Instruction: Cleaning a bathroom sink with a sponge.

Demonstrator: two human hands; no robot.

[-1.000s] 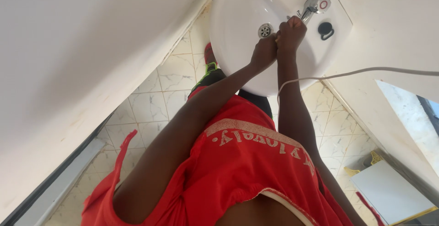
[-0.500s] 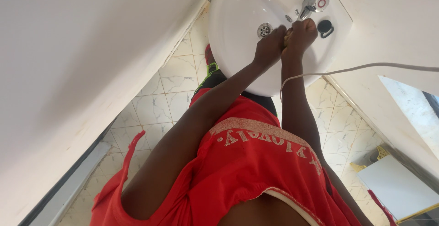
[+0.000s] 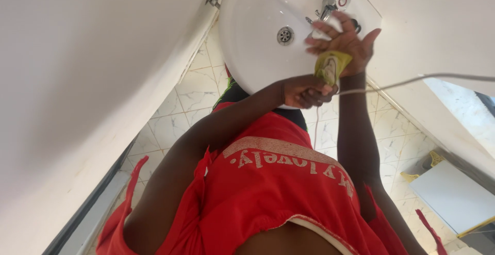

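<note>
Yellow-green sachet (image 3: pixel 330 68), small and crumpled, sits between the two hands in front of the white washbasin (image 3: pixel 252 48), low over its near rim. Its long axis runs roughly up and down in the head view, lower end toward the left hand (image 3: pixel 305 91), upper end against the heel of the right hand (image 3: pixel 344 41). Left hand: fingers curled tight, closed around the sachet's lower end, apparently a pinch-and-squeeze grip, though the exact contact is partly hidden by the knuckles. Right hand: spread wide, palm cupped and turned toward the sachet, fingers fanned and gripping nothing; the sachet's upper end touches or nearly touches the palm, cannot tell which. The arrangement reads as one hand pressing the packet while the other is held flat to catch what comes out, and both are kept over the bowl so drips would land in it; that is my reading, not something visible. Whether the sachet is torn open cannot be made out. Chrome tap (image 3: pixel 330 2) stands just beyond the right fingertips, metal drain (image 3: pixel 285 35) to their left in the bowl. A thin white cable (image 3: pixel 412 81) crosses at wrist level off to the right. Person wears a red top (image 3: pixel 278 193); pale marbled floor tiles (image 3: pixel 170 126) below, white wall (image 3: pixel 77 79) along the left.
</note>
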